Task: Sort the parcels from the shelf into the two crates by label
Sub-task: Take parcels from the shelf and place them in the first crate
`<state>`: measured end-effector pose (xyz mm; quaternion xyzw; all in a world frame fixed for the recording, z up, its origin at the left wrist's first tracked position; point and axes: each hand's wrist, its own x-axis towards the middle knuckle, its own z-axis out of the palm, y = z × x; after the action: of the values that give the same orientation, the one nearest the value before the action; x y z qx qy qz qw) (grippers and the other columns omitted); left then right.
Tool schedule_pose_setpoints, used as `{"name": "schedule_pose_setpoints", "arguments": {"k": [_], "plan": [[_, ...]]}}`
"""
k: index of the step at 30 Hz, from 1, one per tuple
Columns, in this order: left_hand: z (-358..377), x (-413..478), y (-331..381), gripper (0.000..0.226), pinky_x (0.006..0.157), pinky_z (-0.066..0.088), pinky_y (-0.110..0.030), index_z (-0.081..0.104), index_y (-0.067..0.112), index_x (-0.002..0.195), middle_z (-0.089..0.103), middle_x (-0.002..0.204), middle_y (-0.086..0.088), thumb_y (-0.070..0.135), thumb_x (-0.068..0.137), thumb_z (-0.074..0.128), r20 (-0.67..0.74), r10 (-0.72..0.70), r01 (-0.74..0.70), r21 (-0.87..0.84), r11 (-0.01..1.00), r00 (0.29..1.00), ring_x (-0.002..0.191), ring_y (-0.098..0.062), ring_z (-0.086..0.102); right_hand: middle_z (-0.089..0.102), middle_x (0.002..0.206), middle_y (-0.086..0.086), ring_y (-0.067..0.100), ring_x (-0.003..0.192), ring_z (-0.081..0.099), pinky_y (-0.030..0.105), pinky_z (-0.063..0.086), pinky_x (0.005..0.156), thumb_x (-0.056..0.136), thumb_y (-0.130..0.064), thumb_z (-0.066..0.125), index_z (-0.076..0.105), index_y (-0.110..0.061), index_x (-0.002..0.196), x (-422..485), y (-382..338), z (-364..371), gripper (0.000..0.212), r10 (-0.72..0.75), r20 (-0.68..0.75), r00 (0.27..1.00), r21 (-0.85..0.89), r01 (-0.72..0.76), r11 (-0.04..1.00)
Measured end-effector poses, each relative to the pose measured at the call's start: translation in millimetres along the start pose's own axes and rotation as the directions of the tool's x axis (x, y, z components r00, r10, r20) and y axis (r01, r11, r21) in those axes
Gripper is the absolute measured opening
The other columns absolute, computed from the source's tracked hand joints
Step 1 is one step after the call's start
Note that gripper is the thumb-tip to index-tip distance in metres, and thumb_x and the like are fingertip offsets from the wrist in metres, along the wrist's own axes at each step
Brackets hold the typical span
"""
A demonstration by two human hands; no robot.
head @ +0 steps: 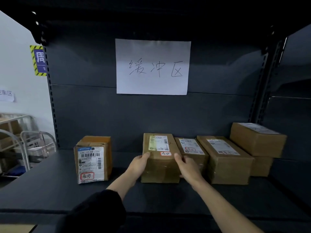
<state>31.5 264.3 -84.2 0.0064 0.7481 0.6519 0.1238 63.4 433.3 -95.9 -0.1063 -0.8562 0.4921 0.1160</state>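
Several brown cardboard parcels stand on a dark shelf (50,190). The middle parcel (159,163), with a white label and a red-circled mark on top, is held from both sides: my left hand (138,165) grips its left side, thumb on the top edge, and my right hand (186,167) grips its right side. A squarer parcel (92,160) stands alone to the left. Right of the held one sit a narrow parcel (191,148), a long parcel (225,158) and a stack of two parcels (257,140). No crates are in view.
A white paper sign (153,66) with handwriting hangs on the shelf's dark back panel. Metal trolleys (25,145) with boxes stand at the far left by a white wall. The upper shelf board overhangs at the top.
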Motion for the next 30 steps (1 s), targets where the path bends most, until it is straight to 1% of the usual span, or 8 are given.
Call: {"name": "schedule_pose_setpoints", "arguments": {"k": [4, 7, 10, 13, 17, 24, 27, 30], "plan": [[-8.5, -14.5, -7.9, 0.04, 0.085, 0.04, -0.024, 0.044, 0.016, 0.133, 0.056, 0.11, 0.005, 0.035, 0.098, 0.038, 0.06, 0.135, -0.137, 0.036, 0.99, 0.989, 0.093, -0.007, 0.053, 0.06, 0.115, 0.001, 0.015, 0.104, 0.057, 0.042, 0.049, 0.095, 0.094, -0.039, 0.046, 0.051, -0.023, 0.108, -5.1, 2.2, 5.1, 0.022, -0.027, 0.029, 0.999, 0.078, 0.025, 0.997], [-21.4, -22.4, -19.2, 0.04, 0.097, 0.033, -0.021, 0.035, 0.029, 0.136, 0.052, 0.119, 0.016, 0.027, 0.097, 0.044, 0.118, 0.301, -0.312, 0.094, 0.945, 0.946, 0.11, -0.001, 0.047, 0.057, 0.119, -0.003, 0.01, 0.106, 0.053, 0.03, 0.047, 0.093, 0.093, -0.027, 0.053, 0.046, -0.016, 0.122, -12.2, 4.9, 11.3, 0.032, -0.1, 0.046, 0.994, 0.115, 0.094, 0.989], [-29.1, -25.8, -31.6, 0.05, 0.1, 0.035, -0.018, 0.029, 0.034, 0.135, 0.047, 0.12, 0.024, 0.015, 0.094, 0.05, 0.117, 0.4, -0.417, 0.272, 0.868, 0.909, 0.113, 0.007, 0.045, 0.054, 0.117, -0.003, 0.005, 0.103, 0.047, 0.019, 0.038, 0.086, 0.09, -0.017, 0.058, 0.04, -0.013, 0.127, -18.5, 12.0, 22.9, 0.041, -0.15, 0.046, 0.988, 0.051, 0.148, 0.988], [-31.7, -23.2, -44.7, 0.064, 0.099, 0.032, -0.018, 0.021, 0.027, 0.144, 0.046, 0.132, 0.013, 0.007, 0.091, 0.053, 0.06, 0.42, -0.401, 0.446, 0.8, 0.905, 0.125, -0.005, 0.042, 0.055, 0.126, 0.0, 0.006, 0.108, 0.049, 0.016, 0.035, 0.087, 0.088, -0.011, 0.06, 0.04, -0.012, 0.128, -23.6, 20.7, 35.5, 0.044, -0.183, 0.052, 0.982, -0.019, 0.184, 0.983], [-35.7, -14.9, -59.1, 0.076, 0.107, 0.032, -0.026, 0.009, 0.028, 0.147, 0.039, 0.146, 0.004, 0.011, 0.09, 0.055, 0.034, 0.392, -0.33, 0.606, 0.724, 0.92, 0.134, -0.014, 0.038, 0.05, 0.136, 0.002, 0.015, 0.126, 0.046, 0.018, 0.034, 0.096, 0.087, -0.011, 0.062, 0.033, -0.014, 0.137, -22.8, 26.1, 40.9, 0.058, -0.208, 0.096, 0.973, -0.136, 0.22, 0.966], [-46.2, -15.2, -61.8, 0.088, 0.118, 0.015, -0.031, 0.002, 0.017, 0.15, 0.011, 0.158, 0.0, 0.043, 0.087, 0.058, 0.051, 0.434, -0.23, 0.9, 0.37, 0.9, 0.146, -0.015, 0.009, 0.029, 0.151, 0.001, 0.016, 0.138, 0.03, 0.032, 0.032, 0.111, 0.086, -0.028, 0.064, 0.011, -0.019, 0.149, -16.4, 38.2, 33.3, 0.083, -0.201, 0.118, 0.972, -0.419, 0.233, 0.878], [-49.3, -17.8, -60.3, 0.091, 0.118, 0.013, -0.031, 0.0, 0.015, 0.15, 0.007, 0.158, -0.001, 0.047, 0.086, 0.057, 0.03, 0.429, -0.191, 0.922, 0.337, 0.903, 0.146, -0.016, 0.006, 0.024, 0.154, 0.002, 0.017, 0.14, 0.026, 0.033, 0.03, 0.112, 0.086, -0.03, 0.063, 0.006, -0.02, 0.149, -14.8, 38.1, 32.5, 0.086, -0.2, 0.114, 0.973, -0.435, 0.23, 0.871], [-53.7, -23.0, -61.2, 0.09, 0.117, 0.014, -0.03, 0.0, 0.015, 0.15, 0.007, 0.158, -0.001, 0.048, 0.086, 0.056, 0.035, 0.443, -0.197, 0.925, 0.324, 0.896, 0.146, -0.016, 0.005, 0.031, 0.15, 0.002, 0.018, 0.136, 0.033, 0.034, 0.033, 0.107, 0.087, -0.028, 0.062, 0.009, -0.02, 0.149, -13.3, 33.4, 35.1, 0.083, -0.197, 0.118, 0.973, -0.377, 0.228, 0.898]]}}
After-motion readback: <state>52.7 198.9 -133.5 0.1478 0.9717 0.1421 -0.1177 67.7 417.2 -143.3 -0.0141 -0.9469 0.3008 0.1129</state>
